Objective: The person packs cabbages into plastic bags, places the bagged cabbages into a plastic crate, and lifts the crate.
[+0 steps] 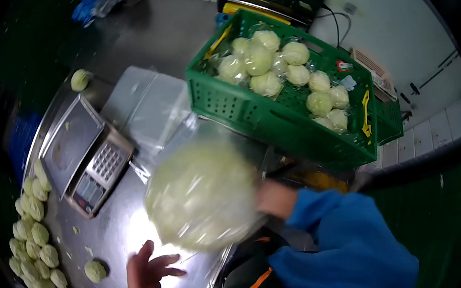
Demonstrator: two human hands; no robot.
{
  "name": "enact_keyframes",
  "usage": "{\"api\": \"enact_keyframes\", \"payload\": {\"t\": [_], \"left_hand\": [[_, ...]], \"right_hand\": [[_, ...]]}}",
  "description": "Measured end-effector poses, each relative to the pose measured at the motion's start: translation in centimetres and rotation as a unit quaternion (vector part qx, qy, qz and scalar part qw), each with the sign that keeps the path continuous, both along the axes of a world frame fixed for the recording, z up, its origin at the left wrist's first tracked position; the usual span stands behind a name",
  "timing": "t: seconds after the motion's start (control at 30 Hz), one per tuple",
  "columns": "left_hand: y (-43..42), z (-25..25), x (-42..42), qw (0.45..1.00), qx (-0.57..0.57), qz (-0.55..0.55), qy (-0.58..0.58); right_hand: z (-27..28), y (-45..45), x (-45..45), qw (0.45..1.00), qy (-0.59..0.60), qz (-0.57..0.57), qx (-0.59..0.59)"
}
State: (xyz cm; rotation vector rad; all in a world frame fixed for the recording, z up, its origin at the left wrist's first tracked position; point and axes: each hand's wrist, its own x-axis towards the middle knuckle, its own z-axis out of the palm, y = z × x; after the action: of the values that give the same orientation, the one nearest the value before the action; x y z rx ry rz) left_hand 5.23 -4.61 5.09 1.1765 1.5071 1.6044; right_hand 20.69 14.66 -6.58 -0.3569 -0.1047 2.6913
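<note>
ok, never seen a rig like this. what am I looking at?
There's no machine arm here, just a person working bare-handed. The one picture comes from a camera worn on their head, looking forward and down.

The left hand is open, fingers spread, holding nothing. The right hand, at the end of a blue sleeve, is mostly hidden behind a blurred, plastic-wrapped cabbage. It seems to hold that cabbage up, but I can't see the grip.

Below is a metal table with a scale on it and loose cabbages heaped along the picture's left side. Beyond the held cabbage, a green crate contains more cabbages in clear plastic.
</note>
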Motion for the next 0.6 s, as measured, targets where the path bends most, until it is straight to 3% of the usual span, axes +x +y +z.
{"api": "enact_keyframes", "payload": {"t": [0.03,0.1,0.13,0.17,0.2,0.23,0.27,0.3,0.37,0.47,0.53,0.6], "left_hand": [[1.7,-0.9,-0.3,0.980,0.112,-0.036,0.161],[5.4,-3.9,-1.7,0.874,0.173,-0.034,0.453],[7.4,-6.5,-2.2,0.873,0.111,-0.049,0.472],[9.4,-9.9,-2.5,0.870,0.045,-0.061,0.487],[11.5,-14.4,-2.8,0.921,-0.018,-0.035,0.388],[13.3,-18.3,-3.0,0.956,-0.079,-0.007,0.282],[15.2,-20.4,-3.1,0.960,-0.063,0.010,0.273],[17.0,-21.4,-3.2,0.963,-0.048,0.026,0.264],[21.9,-22.2,-3.8,0.933,-0.012,0.002,0.359],[29.4,-26.0,-6.6,0.908,-0.028,0.034,0.416],[32.5,-30.5,-9.2,0.883,-0.044,0.075,0.461],[33.1,-32.6,-11.0,0.898,-0.110,0.045,0.424]], "right_hand": [[3.7,3.3,2.0,0.989,-0.013,-0.067,0.127],[1.4,10.6,8.6,0.978,0.054,-0.139,0.147],[4.3,13.4,11.1,0.974,-0.040,-0.188,0.116],[2.4,16.5,15.4,0.974,0.044,-0.151,0.163],[0.1,19.4,18.8,0.964,0.127,-0.106,0.207],[2.4,19.0,19.0,0.945,-0.136,-0.261,0.146],[1.2,19.2,19.4,0.889,-0.228,-0.323,0.231],[-0.7,20.8,21.7,0.934,-0.174,-0.283,0.135],[-4.3,22.0,24.7,0.950,-0.144,-0.277,0.033],[-8.0,23.2,26.1,0.906,-0.271,-0.324,-0.016],[-10.7,23.6,27.2,0.916,-0.256,-0.309,0.003],[-12.2,24.6,27.7,0.913,-0.279,-0.296,-0.038]]}}
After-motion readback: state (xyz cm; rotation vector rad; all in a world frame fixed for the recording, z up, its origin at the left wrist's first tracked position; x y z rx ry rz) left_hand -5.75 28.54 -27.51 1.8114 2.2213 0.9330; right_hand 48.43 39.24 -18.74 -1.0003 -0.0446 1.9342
